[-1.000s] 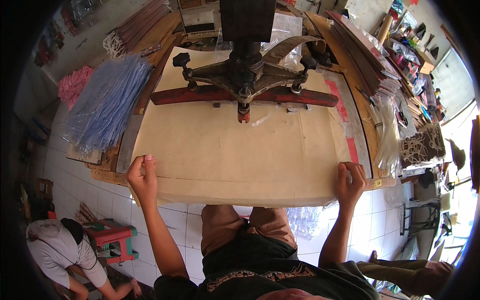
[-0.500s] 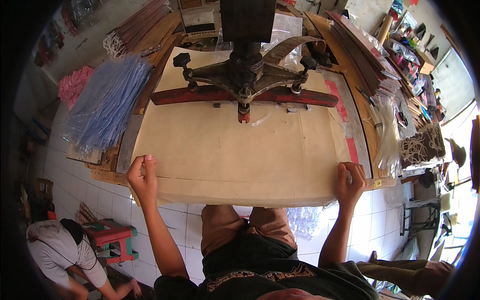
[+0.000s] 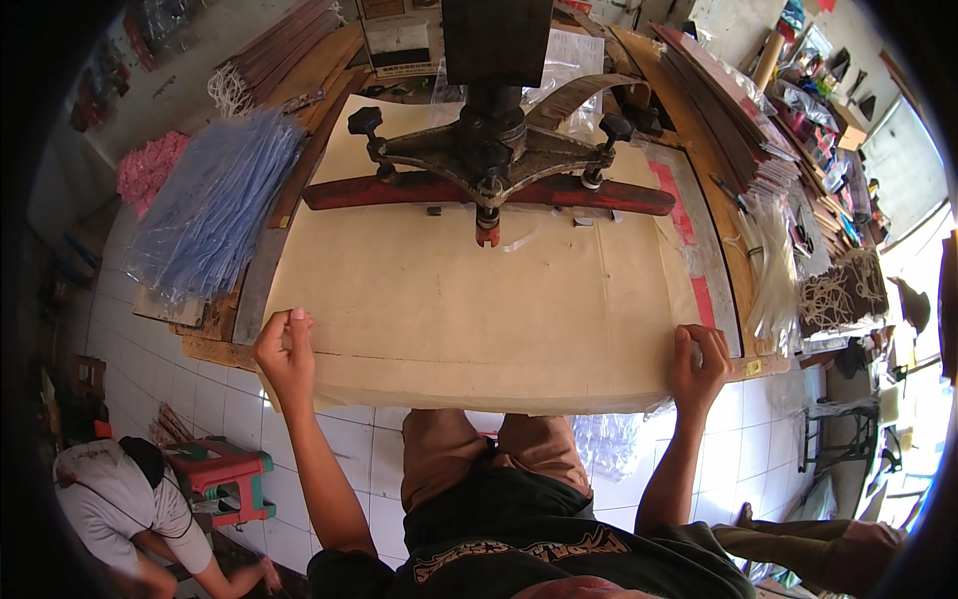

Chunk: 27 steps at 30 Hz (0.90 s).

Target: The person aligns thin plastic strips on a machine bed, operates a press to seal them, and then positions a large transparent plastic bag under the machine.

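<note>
A broad tan sheet (image 3: pixel 449 309) covers the worktable in front of me, and its near edge droops over the front. At its left edge, my left hand (image 3: pixel 285 357) is closed in a pinch, thumb on top. My right hand (image 3: pixel 702 364) is closed the same way at the right edge, fingers curled over. The fingertips of both are partly hidden. Beyond my hands, a black metal press head (image 3: pixel 489 155) with knobs carries a long red bar (image 3: pixel 399 190) across the sheet. Small dark pieces and a thin clear strip (image 3: pixel 519 243) lie near the bar.
Bluish clear plastic sheets (image 3: pixel 215 205) are piled at the left, beside a pink bundle (image 3: pixel 150 172). Brown boards (image 3: pixel 714 90) and whitish strips (image 3: pixel 770 270) lie at the right. A person (image 3: pixel 130 509) bends near a red-green stool (image 3: pixel 222 479); another person's legs (image 3: pixel 798 534) show at lower right.
</note>
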Each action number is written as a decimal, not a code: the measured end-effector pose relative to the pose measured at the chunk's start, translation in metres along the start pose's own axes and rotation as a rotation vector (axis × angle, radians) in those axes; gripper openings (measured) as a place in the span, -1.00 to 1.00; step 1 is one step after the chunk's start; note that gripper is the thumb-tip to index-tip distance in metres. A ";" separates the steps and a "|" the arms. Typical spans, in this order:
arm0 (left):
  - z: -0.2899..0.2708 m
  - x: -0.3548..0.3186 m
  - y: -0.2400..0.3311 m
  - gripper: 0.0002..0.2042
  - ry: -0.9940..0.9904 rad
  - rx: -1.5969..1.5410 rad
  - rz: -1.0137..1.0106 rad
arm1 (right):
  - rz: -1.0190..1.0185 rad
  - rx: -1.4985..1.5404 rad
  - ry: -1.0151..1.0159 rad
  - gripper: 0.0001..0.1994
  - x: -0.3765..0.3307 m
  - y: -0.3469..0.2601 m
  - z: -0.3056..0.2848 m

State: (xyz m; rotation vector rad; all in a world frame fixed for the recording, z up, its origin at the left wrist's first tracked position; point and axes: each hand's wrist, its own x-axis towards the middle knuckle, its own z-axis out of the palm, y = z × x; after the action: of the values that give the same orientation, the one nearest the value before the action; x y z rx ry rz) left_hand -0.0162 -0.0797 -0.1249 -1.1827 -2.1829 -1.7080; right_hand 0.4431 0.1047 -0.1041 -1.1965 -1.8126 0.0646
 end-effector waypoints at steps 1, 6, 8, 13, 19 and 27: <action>0.000 0.000 0.000 -0.75 -0.002 -0.001 -0.002 | 0.001 0.000 0.000 -0.95 0.000 0.000 0.000; 0.000 0.000 -0.001 -0.74 -0.003 0.000 -0.003 | 0.004 0.000 -0.002 -0.96 0.000 -0.001 0.000; 0.000 0.000 -0.001 -0.74 0.000 -0.003 -0.012 | 0.000 0.002 0.000 -0.96 0.000 -0.001 -0.001; 0.000 0.000 0.001 -0.74 0.002 0.009 -0.003 | -0.007 0.009 0.003 -0.97 0.000 -0.001 -0.001; 0.000 0.000 0.001 -0.74 0.002 0.009 -0.002 | -0.003 0.010 0.002 -0.96 -0.001 0.001 0.000; -0.001 0.000 -0.001 -0.74 0.008 -0.020 0.002 | -0.009 0.029 0.004 -0.96 -0.001 -0.001 -0.002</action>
State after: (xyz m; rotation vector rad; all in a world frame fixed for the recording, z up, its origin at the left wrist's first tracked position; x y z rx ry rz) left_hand -0.0168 -0.0807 -0.1254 -1.1803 -2.1648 -1.7344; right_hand 0.4437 0.1028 -0.1031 -1.1679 -1.8071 0.0828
